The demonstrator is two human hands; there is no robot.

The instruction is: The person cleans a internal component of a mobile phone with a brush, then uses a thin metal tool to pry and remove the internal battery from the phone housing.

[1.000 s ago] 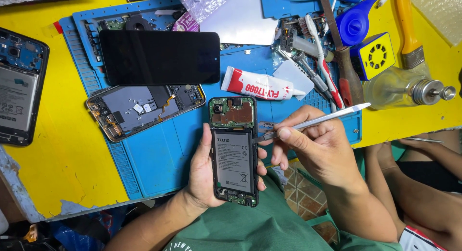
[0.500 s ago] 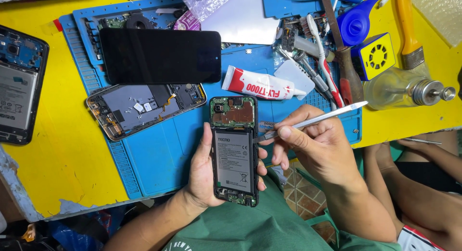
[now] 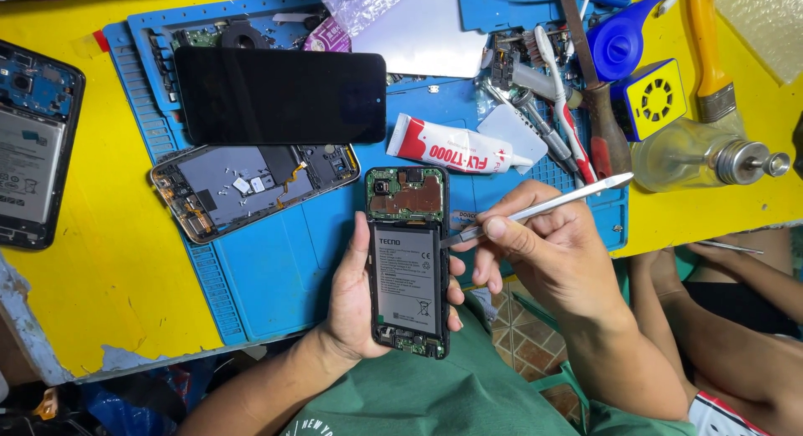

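While gripped in the left hand (image 3: 355, 306) at lower centre, opened phone (image 3: 407, 263) showed back cover already off, battery still seated. Right hand (image 3: 548, 252), fingers pinched on metal spudger (image 3: 535, 210), touched tip to battery's upper right edge; prying looked barely begun.

My left hand (image 3: 355, 306) comes up from the lower left on a bare forearm, palm up, fingers curled in a closed grip, fingertips showing on the right side. My right hand (image 3: 552, 252) enters from the lower right, wrist bent, thumb and forefinger pinched in a pen-style grip, remaining fingers folded under.
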